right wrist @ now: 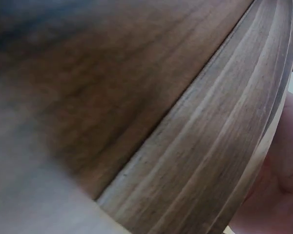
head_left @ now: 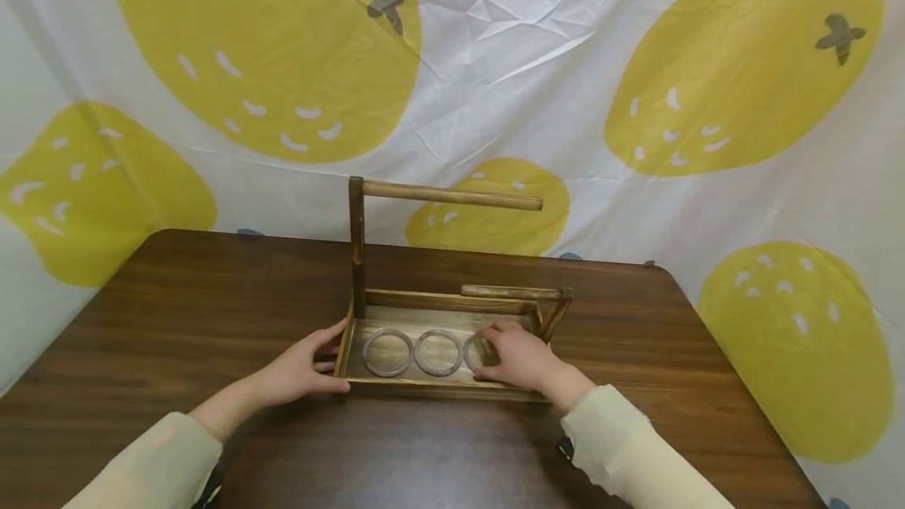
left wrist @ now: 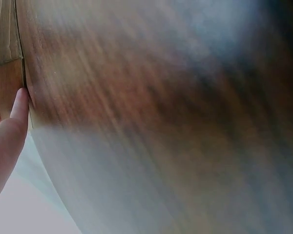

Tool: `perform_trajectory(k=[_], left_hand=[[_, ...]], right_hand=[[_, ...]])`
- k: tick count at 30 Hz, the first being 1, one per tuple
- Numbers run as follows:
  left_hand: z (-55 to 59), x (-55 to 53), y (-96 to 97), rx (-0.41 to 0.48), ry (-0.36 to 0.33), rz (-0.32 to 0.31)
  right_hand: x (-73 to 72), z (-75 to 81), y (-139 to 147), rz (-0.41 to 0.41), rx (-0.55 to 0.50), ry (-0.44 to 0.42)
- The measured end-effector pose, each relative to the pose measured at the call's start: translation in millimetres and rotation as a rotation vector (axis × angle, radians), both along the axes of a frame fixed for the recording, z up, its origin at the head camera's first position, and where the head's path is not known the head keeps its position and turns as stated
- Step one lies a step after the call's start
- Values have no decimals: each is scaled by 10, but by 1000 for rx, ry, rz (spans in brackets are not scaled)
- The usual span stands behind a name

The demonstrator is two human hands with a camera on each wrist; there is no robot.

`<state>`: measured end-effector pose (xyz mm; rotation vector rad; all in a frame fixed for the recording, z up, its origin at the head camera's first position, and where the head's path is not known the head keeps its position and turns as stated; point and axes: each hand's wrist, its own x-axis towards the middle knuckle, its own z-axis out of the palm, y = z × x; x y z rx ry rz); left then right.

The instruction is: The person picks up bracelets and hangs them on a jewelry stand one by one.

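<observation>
A wooden display stand [head_left: 357, 250], with a shallow tray base and two horizontal bars, stands on the table. Three greyish ring-shaped bangles lie in a row inside it: a left bangle [head_left: 364, 353], a middle bangle [head_left: 417, 353] and a right bangle [head_left: 466, 355], partly hidden. My right hand [head_left: 522, 356] reaches over the tray's front wall and holds the right bangle between thumb and fingers. At the tray's left end, my left hand [head_left: 300, 368] rests against the wall, its thumb by the front corner. The left wrist view shows one straight finger [left wrist: 20, 105] touching the wooden corner.
The dark brown wooden table [head_left: 212, 297] spreads out around the stand, its far edge meeting a hanging cloth [head_left: 481, 100] printed with big yellow lemons. The taller bar [head_left: 452, 195] and the lower bar [head_left: 509, 291] jut out above the tray.
</observation>
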<state>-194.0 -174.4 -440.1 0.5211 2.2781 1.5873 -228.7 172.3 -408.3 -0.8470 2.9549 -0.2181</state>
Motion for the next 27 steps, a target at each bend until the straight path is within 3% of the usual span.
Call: perform_trajectory(k=[10, 27], left_hand=[[23, 10, 24, -10, 6, 3], [59, 30, 35, -5, 1, 7]], right_hand=[[-74, 24, -60, -20, -7, -62], [-132, 11, -84, -12, 11, -60]])
